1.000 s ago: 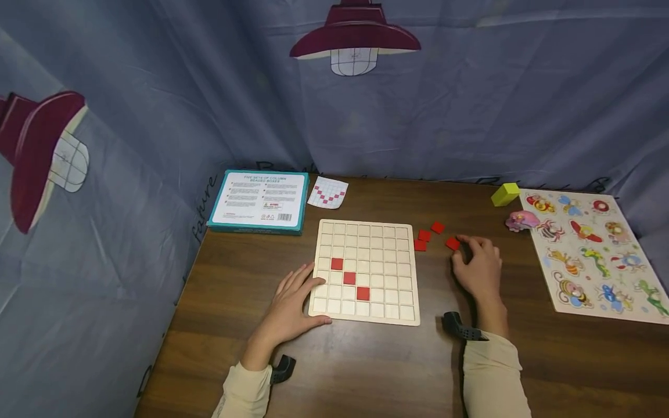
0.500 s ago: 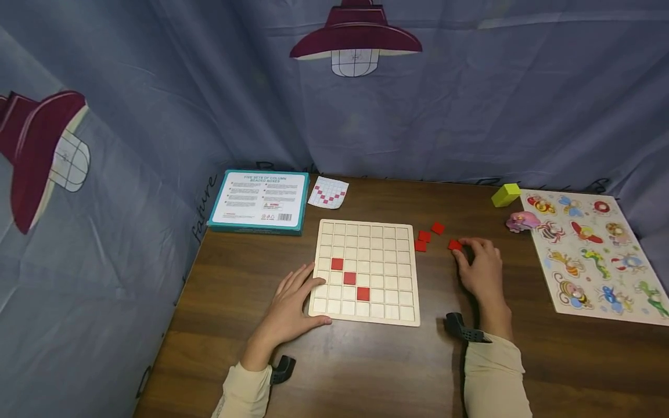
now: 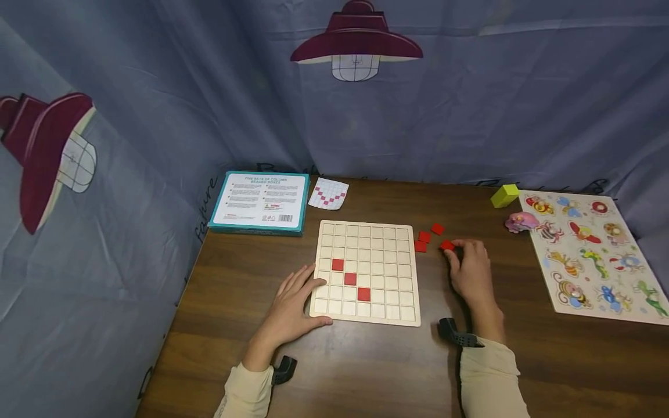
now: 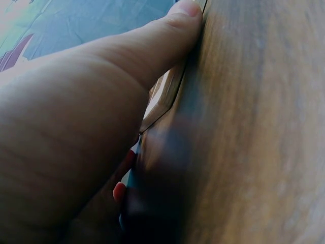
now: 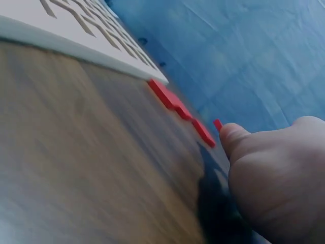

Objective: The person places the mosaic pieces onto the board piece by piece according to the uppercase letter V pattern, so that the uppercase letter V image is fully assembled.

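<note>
A square wooden grid board (image 3: 388, 302) lies on the table with three red tiles set in its cells, one of them a red tile (image 3: 350, 279) in the middle of a diagonal. Across the board's near left corner my left hand (image 3: 289, 307) rests, fingers fairly straight, index at the left edge and thumb along the near edge. To the board's right, my right hand (image 3: 473, 276) pinches a loose red tile (image 3: 446, 245) between thumb and fingertips. In the right wrist view this tile (image 5: 218, 125) peeks past the thumb, apart from the other loose tiles.
Three more red tiles (image 3: 424, 237) lie off the board's right edge. Behind it are a teal-edged box (image 3: 266, 203) and a paper pattern card (image 3: 328, 194). A yellow-green block (image 3: 504, 196), a pink toy (image 3: 521, 222) and a picture puzzle board (image 3: 601, 255) stand at right.
My right hand first shifts slightly right with the red tile, then comes back left toward the board with it. My left hand stays in place on the board.
</note>
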A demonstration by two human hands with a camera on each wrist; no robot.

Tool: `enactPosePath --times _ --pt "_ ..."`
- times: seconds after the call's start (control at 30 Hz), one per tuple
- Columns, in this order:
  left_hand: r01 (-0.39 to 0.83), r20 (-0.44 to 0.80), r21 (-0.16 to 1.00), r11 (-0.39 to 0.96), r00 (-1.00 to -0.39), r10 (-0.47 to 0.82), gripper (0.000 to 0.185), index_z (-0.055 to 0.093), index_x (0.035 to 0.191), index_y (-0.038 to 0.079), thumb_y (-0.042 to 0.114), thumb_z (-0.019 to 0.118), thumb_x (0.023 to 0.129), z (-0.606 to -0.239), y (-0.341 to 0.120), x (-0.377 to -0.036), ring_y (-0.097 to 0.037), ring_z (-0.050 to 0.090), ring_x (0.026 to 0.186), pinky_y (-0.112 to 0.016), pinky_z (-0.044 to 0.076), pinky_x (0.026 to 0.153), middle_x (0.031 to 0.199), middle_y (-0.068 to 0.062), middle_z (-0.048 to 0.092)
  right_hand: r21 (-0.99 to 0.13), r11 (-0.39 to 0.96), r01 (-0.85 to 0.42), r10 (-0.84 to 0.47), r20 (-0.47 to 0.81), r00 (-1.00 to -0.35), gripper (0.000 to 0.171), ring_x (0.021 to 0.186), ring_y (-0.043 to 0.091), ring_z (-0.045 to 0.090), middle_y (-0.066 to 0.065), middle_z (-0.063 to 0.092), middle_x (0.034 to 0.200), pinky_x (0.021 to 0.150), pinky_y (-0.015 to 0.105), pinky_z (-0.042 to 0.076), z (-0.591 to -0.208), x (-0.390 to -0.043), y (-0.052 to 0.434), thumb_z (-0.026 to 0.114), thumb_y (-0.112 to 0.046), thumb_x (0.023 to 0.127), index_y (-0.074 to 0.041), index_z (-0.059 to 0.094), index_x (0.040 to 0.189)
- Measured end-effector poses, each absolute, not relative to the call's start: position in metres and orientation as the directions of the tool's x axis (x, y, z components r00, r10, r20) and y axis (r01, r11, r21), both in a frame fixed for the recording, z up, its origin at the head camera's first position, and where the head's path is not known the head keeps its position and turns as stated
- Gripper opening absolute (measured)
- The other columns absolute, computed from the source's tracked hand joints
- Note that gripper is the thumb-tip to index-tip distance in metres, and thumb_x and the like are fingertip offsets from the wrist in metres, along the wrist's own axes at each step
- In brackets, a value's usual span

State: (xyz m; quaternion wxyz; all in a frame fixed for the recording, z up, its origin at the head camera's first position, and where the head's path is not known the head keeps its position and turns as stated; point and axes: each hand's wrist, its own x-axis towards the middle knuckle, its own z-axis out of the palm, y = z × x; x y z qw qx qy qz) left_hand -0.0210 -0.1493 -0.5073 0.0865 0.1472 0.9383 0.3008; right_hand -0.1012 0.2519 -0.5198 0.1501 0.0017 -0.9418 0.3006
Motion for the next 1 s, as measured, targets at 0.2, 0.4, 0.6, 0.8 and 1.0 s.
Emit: enactPosePath --times 0.2,0.4,0.6,0.8,1.0 --pt "0.217 -0.078 0.598 0.772 -0.942 0.326 0.079 0.056 0.139 0.023 0.058 0.085 0.075 -0.508 -0.148 -0.022 -0.028 0.022 0.158 -0.055 0.016 0.128 0.169 -0.004 0.028 -0.581 0.799 -0.156 0.015 0.278 -0.960 0.033 0.115 0.048 0.050 0.030 0.054 0.121 0.099 0.062 0.038 -0.508 -0.098 0.219 0.071 -0.012 0.096 0.010 0.062 0.119" --pt "0.217 -0.074 0.602 0.769 -0.943 0.324 0.078 0.057 0.139 0.023 0.057 0.085 0.075 -0.508 -0.149 -0.024 -0.028 0.022 0.158 -0.055 0.016 0.128 0.169 -0.004 0.029 -0.608 0.732 -0.308 -0.152 0.295 -0.943 0.032 0.109 0.041 0.054 0.023 0.059 0.119 0.094 0.056 0.042 -0.495 -0.099 0.163 0.076 -0.013 0.091 0.004 0.065 0.117" --pt "0.223 -0.079 0.603 0.766 -0.939 0.335 0.078 0.056 0.140 0.023 0.057 0.085 0.076 -0.504 -0.149 -0.024 -0.028 0.022 0.158 -0.055 0.015 0.129 0.169 -0.005 0.029 -0.592 0.729 -0.343 -0.264 0.219 -0.939 0.032 0.116 0.033 0.056 0.013 0.060 0.121 0.102 0.050 0.045 -0.489 -0.103 0.111 0.074 -0.023 0.094 -0.004 0.066 0.118" --pt "0.245 -0.062 0.591 0.768 -0.936 0.346 0.077 0.056 0.140 0.023 0.058 0.084 0.077 -0.504 -0.151 -0.025 -0.028 0.023 0.158 -0.054 0.015 0.129 0.168 -0.005 0.031 -0.549 0.743 -0.382 -0.343 0.176 -0.922 0.029 0.112 0.028 0.058 0.009 0.061 0.119 0.097 0.046 0.047 -0.488 -0.109 0.076 0.074 -0.025 0.095 -0.007 0.069 0.118" --pt "0.253 -0.057 0.586 0.770 -0.935 0.351 0.078 0.057 0.139 0.022 0.058 0.084 0.076 -0.504 -0.150 -0.021 -0.029 0.024 0.158 -0.055 0.016 0.128 0.168 -0.005 0.031 -0.479 0.784 -0.395 -0.387 0.121 -0.914 0.029 0.109 0.027 0.057 0.006 0.062 0.120 0.095 0.043 0.049 -0.489 -0.117 0.056 0.073 -0.030 0.096 -0.010 0.070 0.116"
